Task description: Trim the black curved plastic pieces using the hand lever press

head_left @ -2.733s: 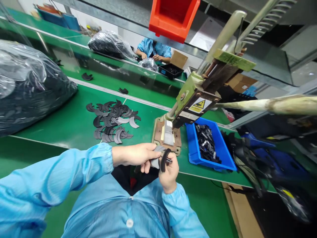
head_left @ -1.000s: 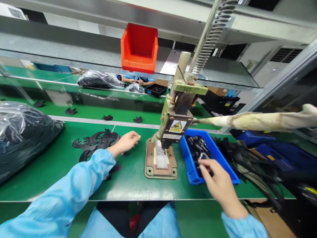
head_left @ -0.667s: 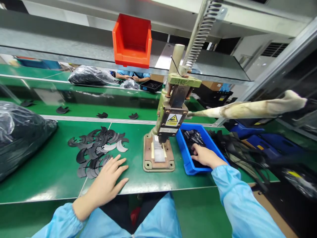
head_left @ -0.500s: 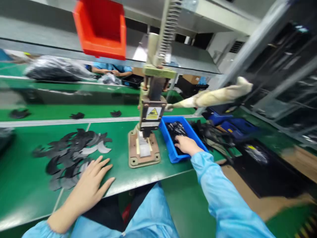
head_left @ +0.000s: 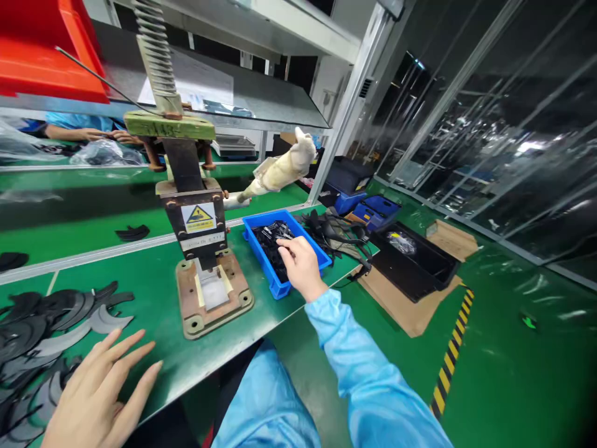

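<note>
My left hand (head_left: 100, 389) is spread with its palm down by the green table's front edge, beside a pile of black and grey crescent-shaped pieces (head_left: 69, 308). My right hand (head_left: 301, 264) reaches over a blue bin (head_left: 275, 287) of small black parts (head_left: 273, 239). Its thumb and forefinger are pinched together at the parts; what they grip, if anything, is too small to make out. Between my hands stands a hand press (head_left: 193, 205) with a yellow warning label. A pale block (head_left: 213, 292) sits on its base under the ram.
The press's wrapped lever (head_left: 280, 171) sticks out to the right above the bin. Black straps (head_left: 336, 233) lie behind the bin. A red bin (head_left: 51, 62) is on the shelf above. Across the bench, another person's hands (head_left: 109, 135) are at work. A black tray (head_left: 415, 264) rests on cardboard.
The view has swung to the right and closer, so the press and the pieces appear further left. My right hand has risen slightly in the bin, its fingers now pinched. My left hand stays spread.
</note>
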Tool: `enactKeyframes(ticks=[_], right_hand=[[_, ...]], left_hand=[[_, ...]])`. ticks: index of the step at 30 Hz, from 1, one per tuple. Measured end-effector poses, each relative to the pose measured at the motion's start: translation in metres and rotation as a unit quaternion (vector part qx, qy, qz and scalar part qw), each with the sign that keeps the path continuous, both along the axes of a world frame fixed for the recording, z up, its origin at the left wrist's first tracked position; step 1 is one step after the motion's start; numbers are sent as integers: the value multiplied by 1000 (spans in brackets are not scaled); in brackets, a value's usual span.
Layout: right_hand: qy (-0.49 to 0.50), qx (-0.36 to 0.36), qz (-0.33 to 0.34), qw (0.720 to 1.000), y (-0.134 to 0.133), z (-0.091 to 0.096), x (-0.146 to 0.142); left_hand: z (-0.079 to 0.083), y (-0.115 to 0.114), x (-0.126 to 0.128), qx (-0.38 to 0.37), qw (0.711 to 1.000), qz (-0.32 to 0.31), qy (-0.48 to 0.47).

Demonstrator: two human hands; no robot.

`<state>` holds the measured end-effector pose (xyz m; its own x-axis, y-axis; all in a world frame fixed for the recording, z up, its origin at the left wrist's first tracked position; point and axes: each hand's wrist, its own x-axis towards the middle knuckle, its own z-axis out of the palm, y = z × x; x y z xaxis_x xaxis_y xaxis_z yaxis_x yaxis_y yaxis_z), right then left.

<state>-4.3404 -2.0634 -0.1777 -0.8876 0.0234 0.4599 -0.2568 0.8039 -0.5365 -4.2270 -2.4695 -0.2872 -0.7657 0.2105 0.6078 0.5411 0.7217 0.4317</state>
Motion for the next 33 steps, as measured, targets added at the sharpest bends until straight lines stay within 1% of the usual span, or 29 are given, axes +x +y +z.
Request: enactKeyframes(ticks=[2,4,5,6,8,10,12,14,15,17,20,22,26,31,33], right_hand=[[22,-61,21,998,-28,-4,29],[27,-137,68,988,-61,-16,59],[23,-218,110,969,-77,-24,74],[3,-284,147,948,-93,-33,87],[-62,-380,203,900,-118,-52,106],[-137,-440,233,856,-134,-68,116],[-200,-493,246,810,-141,-79,120],[-249,-528,244,774,-143,-84,120],[-266,-536,240,764,-142,-85,120],[-285,-540,230,758,-141,-83,120],[-271,-528,213,776,-140,-79,119],[-260,-523,214,783,-140,-79,116],[-254,-524,231,779,-142,-85,112],[-234,-518,232,790,-144,-94,114],[-232,-518,233,790,-144,-97,115]], left_hand=[[16,17,6,17,1000,-14,-9],[30,36,11,43,999,-20,-25],[36,45,13,56,998,-24,-34],[40,54,14,68,996,-31,-44],[44,69,17,87,993,-56,-55],[45,78,19,102,989,-91,-63],[42,81,20,118,984,-113,-70],[38,82,22,134,982,-106,-82],[36,81,24,140,982,-96,-87],[35,82,29,150,980,-78,-101],[36,84,35,171,975,-80,-117],[36,84,35,186,972,-81,-121],[36,83,32,204,968,-79,-119],[35,80,33,220,965,-92,-113],[35,79,33,222,964,-96,-114]])
